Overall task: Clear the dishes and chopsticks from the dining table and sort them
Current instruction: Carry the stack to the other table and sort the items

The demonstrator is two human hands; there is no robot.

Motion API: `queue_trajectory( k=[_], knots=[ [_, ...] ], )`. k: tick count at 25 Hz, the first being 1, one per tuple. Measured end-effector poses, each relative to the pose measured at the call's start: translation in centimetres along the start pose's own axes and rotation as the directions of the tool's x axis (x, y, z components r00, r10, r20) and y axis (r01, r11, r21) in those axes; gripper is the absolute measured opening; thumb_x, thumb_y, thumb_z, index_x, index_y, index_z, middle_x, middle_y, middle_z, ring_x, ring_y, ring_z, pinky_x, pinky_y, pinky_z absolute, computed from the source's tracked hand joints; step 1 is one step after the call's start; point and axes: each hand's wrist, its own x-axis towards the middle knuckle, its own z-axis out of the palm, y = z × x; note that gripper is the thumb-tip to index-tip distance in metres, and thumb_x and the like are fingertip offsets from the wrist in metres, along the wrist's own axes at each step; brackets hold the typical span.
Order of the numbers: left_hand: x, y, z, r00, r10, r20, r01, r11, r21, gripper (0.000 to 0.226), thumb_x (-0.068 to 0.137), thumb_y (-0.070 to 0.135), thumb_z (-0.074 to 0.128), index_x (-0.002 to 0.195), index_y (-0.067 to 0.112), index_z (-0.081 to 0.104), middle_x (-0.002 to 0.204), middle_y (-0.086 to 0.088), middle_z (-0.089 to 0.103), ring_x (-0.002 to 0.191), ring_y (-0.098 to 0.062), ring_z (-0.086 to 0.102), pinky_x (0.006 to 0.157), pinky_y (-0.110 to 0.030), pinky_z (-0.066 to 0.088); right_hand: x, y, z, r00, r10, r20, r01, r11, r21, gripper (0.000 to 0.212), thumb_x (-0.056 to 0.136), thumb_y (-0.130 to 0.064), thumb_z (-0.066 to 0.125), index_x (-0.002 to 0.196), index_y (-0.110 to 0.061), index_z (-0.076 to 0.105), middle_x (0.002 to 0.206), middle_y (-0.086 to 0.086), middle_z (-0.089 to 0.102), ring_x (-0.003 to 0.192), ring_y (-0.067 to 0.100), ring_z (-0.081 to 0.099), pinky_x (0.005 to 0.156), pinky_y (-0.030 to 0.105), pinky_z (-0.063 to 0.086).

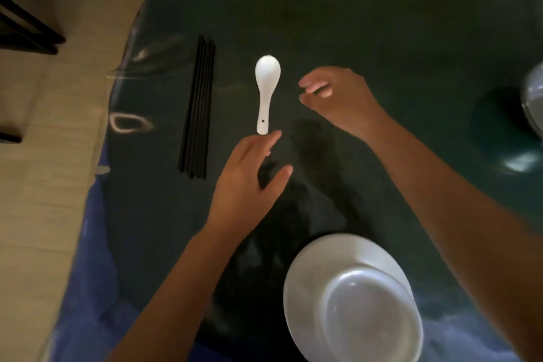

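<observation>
White glossy spoon (266,88), bowl upward.

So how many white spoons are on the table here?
1. The white spoon lies between the black chopsticks and the right hand; others may sit outside the frame.

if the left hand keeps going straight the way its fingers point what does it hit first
The left hand points up the table at the white spoon; its fingertips are already at the handle's near end, so it would likely meet the handle first. Whether they touch yet is unclear.
</observation>
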Motion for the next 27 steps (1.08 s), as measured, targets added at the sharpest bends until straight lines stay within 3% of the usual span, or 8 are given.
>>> queue_trajectory(
  k=[4, 6, 9, 13, 17, 21, 24, 27],
  knots=[
    [-9.2, 1.5, -0.9, 0.928, 0.217, 0.303, -0.248, 0.967, 0.065, 0.078, 0.073, 0.055, 0.060, 0.141, 0.033, 0.029, 0.140, 0.009, 0.038, 0.131, -0.002, 0.031, 0.107, -0.011, 0.025, -14.8, 2.2, -1.9, 0.997, -0.055, -0.059, 0.056, 0.998, 0.015, 0.030, 0.077, -0.018, 0.070, 0.106, -0.025, 0.065, 0.102, -0.003, 0.061, 0.087, 0.013, 0.061, 0.075, 0.022, 0.050],
    [-12.9, 1.8, -0.2, 0.874, 0.244, 0.420, -0.322, 0.938, 0.125, 0.090, 0.067, 0.062, 0.061, 0.144, 0.037, 0.020, 0.147, 0.007, 0.031, 0.135, -0.004, 0.028, 0.106, -0.016, 0.029, -21.2, 3.6, -1.8, 1.000, 0.010, 0.007, -0.010, 1.000, -0.023, 0.037, 0.079, -0.021, 0.070, 0.113, -0.028, 0.062, 0.111, -0.003, 0.060, 0.098, 0.016, 0.060, 0.084, 0.030, 0.050],
    [-16.3, 2.1, 1.1, 0.839, 0.256, 0.481, -0.395, 0.893, 0.214, 0.088, 0.066, 0.061, 0.059, 0.143, 0.035, 0.024, 0.146, 0.000, 0.037, 0.121, -0.011, 0.047, 0.088, -0.020, 0.047, -27.6, 4.8, -0.8, 0.989, 0.098, 0.107, -0.083, 0.987, -0.135, 0.050, 0.084, -0.031, 0.063, 0.129, -0.040, 0.045, 0.127, -0.010, 0.052, 0.115, 0.013, 0.051, 0.092, 0.022, 0.038],
    [-17.1, 1.9, 2.2, 0.865, 0.253, 0.434, -0.391, 0.881, 0.266, 0.076, 0.069, 0.040, 0.074, 0.136, 0.028, 0.040, 0.140, -0.008, 0.047, 0.101, -0.022, 0.064, 0.076, -0.029, 0.056, -29.8, 5.7, 0.2, 0.991, 0.082, 0.105, -0.070, 0.991, -0.113, 0.065, 0.089, -0.023, 0.056, 0.131, -0.055, 0.018, 0.134, -0.012, 0.046, 0.113, 0.009, 0.051, 0.089, 0.022, 0.043],
    [-17.1, 2.2, 3.2, 0.885, 0.278, 0.374, -0.393, 0.876, 0.280, 0.071, 0.066, 0.022, 0.082, 0.127, 0.019, 0.046, 0.131, -0.011, 0.056, 0.104, -0.027, 0.064, 0.076, -0.033, 0.056, -29.8, 6.2, 0.6, 0.996, 0.092, -0.011, -0.092, 0.995, 0.044, 0.062, 0.084, -0.010, 0.062, 0.130, -0.044, 0.038, 0.122, -0.023, 0.047, 0.102, -0.004, 0.048, 0.087, 0.025, 0.052],
    [-16.3, 2.6, 3.6, 0.921, 0.259, 0.292, -0.333, 0.912, 0.241, 0.062, 0.070, 0.027, 0.068, 0.127, 0.023, 0.044, 0.135, 0.001, 0.041, 0.113, -0.013, 0.051, 0.076, -0.029, 0.054, -28.6, 6.5, 0.0, 0.989, 0.120, -0.089, -0.112, 0.989, 0.093, 0.055, 0.079, -0.006, 0.066, 0.125, -0.034, 0.055, 0.112, -0.023, 0.054, 0.099, -0.007, 0.047, 0.081, 0.004, 0.044],
    [-13.0, 3.0, 3.3, 0.929, 0.272, 0.252, -0.325, 0.923, 0.204, 0.060, 0.070, 0.024, 0.068, 0.127, 0.019, 0.049, 0.134, -0.008, 0.051, 0.116, -0.011, 0.042, 0.085, -0.035, 0.050, -25.3, 6.4, -1.7, 0.987, 0.096, -0.129, -0.082, 0.990, 0.112, 0.053, 0.078, -0.003, 0.067, 0.122, -0.030, 0.059, 0.108, -0.022, 0.057, 0.096, -0.005, 0.052, 0.075, -0.007, 0.037],
    [-6.7, 3.6, 2.9, 0.930, 0.314, 0.191, -0.353, 0.906, 0.233, 0.057, 0.070, 0.017, 0.075, 0.123, 0.009, 0.057, 0.130, -0.016, 0.055, 0.119, -0.020, 0.048, 0.095, -0.038, 0.041, -19.2, 6.0, -3.9, 0.984, 0.073, -0.165, -0.054, 0.992, 0.116, 0.049, 0.080, -0.008, 0.064, 0.124, -0.030, 0.058, 0.111, -0.013, 0.062, 0.089, -0.002, 0.056, 0.073, -0.010, 0.034]
  ],
)
